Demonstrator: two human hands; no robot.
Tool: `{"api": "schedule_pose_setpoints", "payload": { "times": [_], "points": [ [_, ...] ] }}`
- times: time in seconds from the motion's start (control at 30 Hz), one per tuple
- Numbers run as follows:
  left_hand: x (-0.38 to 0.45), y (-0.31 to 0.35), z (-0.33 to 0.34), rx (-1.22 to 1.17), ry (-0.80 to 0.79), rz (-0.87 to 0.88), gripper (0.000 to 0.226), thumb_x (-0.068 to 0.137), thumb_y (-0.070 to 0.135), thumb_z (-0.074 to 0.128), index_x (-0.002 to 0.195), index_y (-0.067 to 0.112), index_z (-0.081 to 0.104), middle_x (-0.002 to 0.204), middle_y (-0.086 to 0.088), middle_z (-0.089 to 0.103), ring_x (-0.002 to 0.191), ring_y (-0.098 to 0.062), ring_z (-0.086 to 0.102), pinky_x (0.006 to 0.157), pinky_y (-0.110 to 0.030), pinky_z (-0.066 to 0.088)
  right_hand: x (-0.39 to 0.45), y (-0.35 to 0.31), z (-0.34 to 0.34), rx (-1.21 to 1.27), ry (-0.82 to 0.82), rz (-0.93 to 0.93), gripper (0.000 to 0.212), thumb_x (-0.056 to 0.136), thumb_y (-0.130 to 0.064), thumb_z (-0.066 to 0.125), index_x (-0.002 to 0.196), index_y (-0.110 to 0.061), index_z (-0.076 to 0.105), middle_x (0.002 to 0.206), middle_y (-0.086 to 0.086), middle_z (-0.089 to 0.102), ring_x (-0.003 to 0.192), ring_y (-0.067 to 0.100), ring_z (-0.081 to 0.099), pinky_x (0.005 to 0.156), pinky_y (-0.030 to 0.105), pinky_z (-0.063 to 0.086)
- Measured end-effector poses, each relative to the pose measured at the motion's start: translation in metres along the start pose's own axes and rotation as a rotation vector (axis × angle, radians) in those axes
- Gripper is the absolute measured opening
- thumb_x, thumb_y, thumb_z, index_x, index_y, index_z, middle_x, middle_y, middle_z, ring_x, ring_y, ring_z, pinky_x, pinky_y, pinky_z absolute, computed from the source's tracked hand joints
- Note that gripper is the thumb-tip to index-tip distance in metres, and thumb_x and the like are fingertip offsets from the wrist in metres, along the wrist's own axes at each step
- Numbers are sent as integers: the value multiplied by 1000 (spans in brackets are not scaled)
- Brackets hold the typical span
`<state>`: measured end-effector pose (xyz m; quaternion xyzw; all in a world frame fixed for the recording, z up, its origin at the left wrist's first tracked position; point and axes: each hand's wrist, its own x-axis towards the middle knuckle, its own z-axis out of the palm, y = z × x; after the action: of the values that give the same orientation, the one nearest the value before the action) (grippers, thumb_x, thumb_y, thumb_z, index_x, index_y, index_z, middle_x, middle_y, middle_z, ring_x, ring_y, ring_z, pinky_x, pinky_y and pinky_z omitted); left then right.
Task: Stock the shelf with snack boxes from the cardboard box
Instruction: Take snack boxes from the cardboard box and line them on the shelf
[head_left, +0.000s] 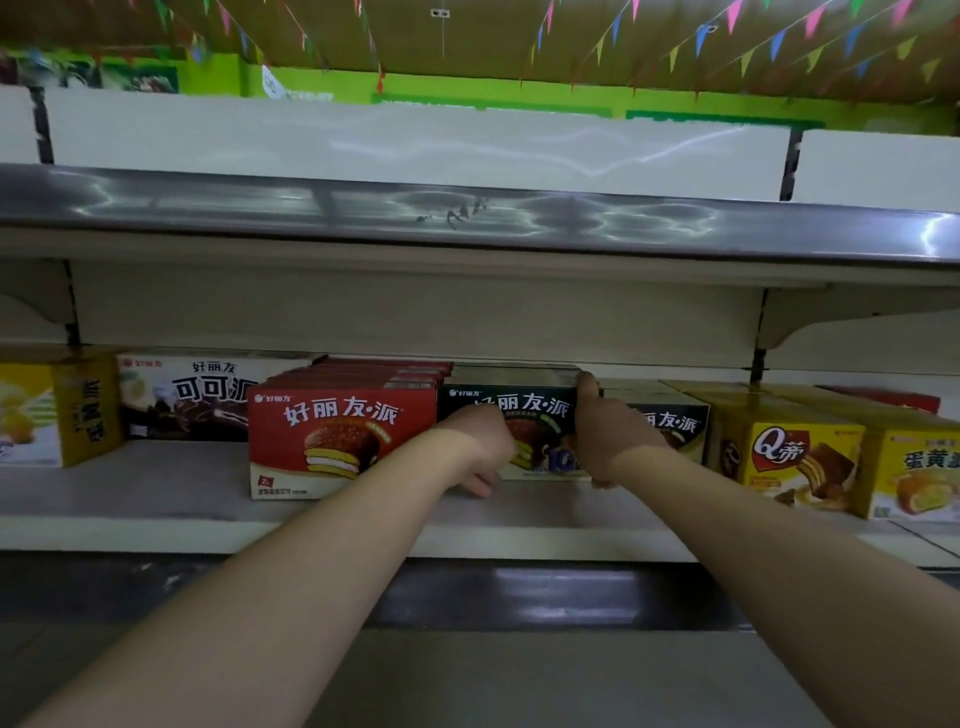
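Two bare hands reach onto the shelf (156, 499) and hold one dark green snack box (511, 402), which stands upright on the shelf board with its printed face outward. That box serves as the landmark for all positions below. Left hand (480, 449) lies across the lower left of the box face, fingers curled down toward its bottom edge; whether the fingertips hook under the box cannot be told. Right hand (602, 431) grips the right edge of the box, thumb raised along the upper right corner and fingers wrapped at the lower right corner. Immediately left of the box, touching or nearly touching it, stands a row of red snack boxes (343, 441), the front one set further forward. Further left sits a white cocoa-pie box (192, 400), and beyond that a yellow box (85, 410) turned at an angle. Just right of the held box stands a second dark green box (670, 423), partly hidden by the right hand. Further right stand a yellow Q-branded box (795, 457) and another yellow box (919, 478). Above the box runs an upper shelf with a grey front rail (467, 218). No cardboard box is seen.
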<state>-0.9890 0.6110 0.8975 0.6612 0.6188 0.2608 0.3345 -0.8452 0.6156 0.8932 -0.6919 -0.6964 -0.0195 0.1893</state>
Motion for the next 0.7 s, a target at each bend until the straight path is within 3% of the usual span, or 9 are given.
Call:
{"api": "schedule_pose_setpoints", "payload": {
  "times": [0.07, 0.13, 0.2, 0.27, 0.37, 0.47, 0.57, 0.7],
  "points": [
    [-5, 1, 1, -31, 8, -20, 7, 98, 3, 44, 100, 3, 51, 89, -16, 57, 89, -26, 67, 55, -27, 56, -3, -2, -3, 7, -16, -28, 95, 88, 5, 55, 151, -11, -14, 109, 21, 63, 87, 31, 66, 77, 40, 58],
    [-12, 3, 3, -50, 18, -23, 12, 97, 1, 44, 101, -2, 55, 84, -14, 58, 92, -28, 67, 65, -30, 58, -10, -4, -5, 16, -1, -65, 96, 90, 2, 52, 148, -10, -23, 98, 16, 65, 82, 27, 64, 71, 35, 54],
    [-23, 6, 5, -89, 30, -6, 21, 99, 2, 41, 115, -5, 54, 92, -16, 63, 89, -26, 68, 68, -30, 58, -16, -12, -8, 20, 1, -101, 98, 91, -2, 51, 146, -14, -29, 83, 10, 62, 74, 24, 62, 68, 34, 53],
    [-37, 7, 5, -139, 59, 39, 24, 100, 4, 41, 119, -4, 53, 98, -17, 63, 77, -21, 66, 61, -26, 56, -23, -22, -10, 13, -15, -137, 98, 92, -5, 49, 145, -20, -32, 90, 11, 64, 76, 23, 63, 69, 35, 53],
    [-64, 1, 1, -197, 189, 135, 14, 98, 4, 41, 96, 8, 55, 82, -10, 60, 65, -17, 62, 63, -31, 57, -42, -40, -19, -23, -40, -194, 93, 94, -15, 47, 146, -24, -29, 114, 15, 63, 91, 26, 63, 71, 35, 47],
    [-109, -18, -8, -173, 294, 143, 20, 97, 6, 43, 80, 13, 52, 77, -10, 62, 66, -20, 65, 65, -35, 59, -81, -63, -18, -40, 33, -353, 83, 93, -25, 51, 152, -10, -6, 108, 17, 64, 87, 30, 62, 65, 33, 42],
    [-155, -43, -27, -76, 357, 110, 19, 97, 8, 43, 81, 13, 52, 76, -7, 64, 66, -18, 66, 65, -33, 59, -115, -93, -9, 43, 54, -476, 41, 92, -19, 49, 131, -9, 38, 107, 18, 63, 92, 36, 61, 65, 35, 44],
    [-231, -102, -54, 38, 435, 12, 14, 96, 13, 44, 94, 10, 58, 89, -9, 69, 73, -14, 70, 69, -36, 61, -172, -150, 14, 217, -105, -572, 24, 92, -23, 53, 115, -16, 57, 102, 9, 66, 88, 31, 64, 75, 41, 56]
  ]
}}
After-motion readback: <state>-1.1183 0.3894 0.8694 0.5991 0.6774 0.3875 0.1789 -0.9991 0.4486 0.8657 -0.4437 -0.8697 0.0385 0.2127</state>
